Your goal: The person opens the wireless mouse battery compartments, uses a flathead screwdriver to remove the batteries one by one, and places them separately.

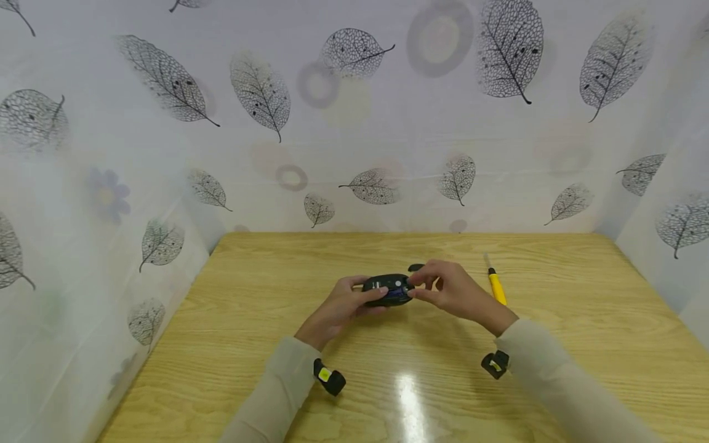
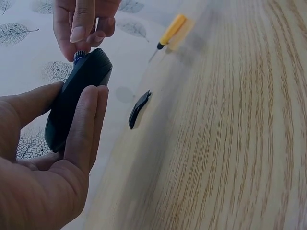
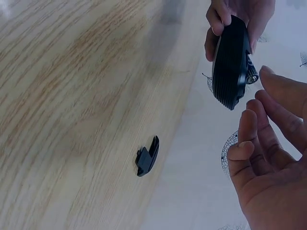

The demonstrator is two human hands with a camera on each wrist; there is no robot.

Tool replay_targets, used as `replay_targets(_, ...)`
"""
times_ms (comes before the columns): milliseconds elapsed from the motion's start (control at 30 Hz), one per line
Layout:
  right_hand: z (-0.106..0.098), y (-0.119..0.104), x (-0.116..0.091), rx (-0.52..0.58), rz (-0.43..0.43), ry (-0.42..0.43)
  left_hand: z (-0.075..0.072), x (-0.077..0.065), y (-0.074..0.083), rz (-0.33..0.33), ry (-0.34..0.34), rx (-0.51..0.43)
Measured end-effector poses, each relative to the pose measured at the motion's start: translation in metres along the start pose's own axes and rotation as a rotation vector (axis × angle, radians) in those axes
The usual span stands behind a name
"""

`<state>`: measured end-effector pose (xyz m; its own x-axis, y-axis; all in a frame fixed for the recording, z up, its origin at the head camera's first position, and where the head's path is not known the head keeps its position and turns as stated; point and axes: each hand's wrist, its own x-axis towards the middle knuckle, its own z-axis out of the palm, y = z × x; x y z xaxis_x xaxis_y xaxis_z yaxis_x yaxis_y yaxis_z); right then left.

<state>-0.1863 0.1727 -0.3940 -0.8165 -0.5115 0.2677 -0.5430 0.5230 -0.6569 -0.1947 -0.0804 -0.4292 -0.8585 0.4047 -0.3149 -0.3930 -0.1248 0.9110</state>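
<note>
My left hand [image 1: 346, 301] grips a black computer mouse [image 1: 382, 299], turned underside up and held above the table. Its thumb lies across the underside, with fingers on the other side. A dark blue battery [image 3: 251, 75] juts at a slant from the mouse's open compartment. Right by the battery's protruding end is my right hand [image 3: 276, 158], thumb and forefinger apart, with a small gap to the battery in the right wrist view. The black battery cover [image 3: 147, 157] lies on the table beyond the mouse, partly hidden behind the right hand in the head view.
A yellow-handled screwdriver [image 1: 496, 288] lies on the wooden table [image 1: 266, 264], to the right of my right hand. Behind the table hangs a pale leaf-patterned cloth [image 1: 376, 147], which continues along both sides.
</note>
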Motion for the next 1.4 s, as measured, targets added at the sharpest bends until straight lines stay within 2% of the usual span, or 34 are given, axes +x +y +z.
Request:
replay_targets(500, 0.0065, 0.0001, 0.0028, -0.003, 0.025, -0.047, 0.0042, -0.0009, 0.0016, -0.008, 0.027, 0.007)
replay_targets(733, 0.0077, 0.0024, 0.0028, -0.005, 0.028, -0.042, 0.0043, -0.0011, 0.0017, 0.004, 0.011, 0.012)
replay_targets(1400, 0.0051, 0.0008, 0.0036, -0.032, 0.017, -0.046, 0.0024, -0.0046, 0.002, -0.004, 0.038, 0.026)
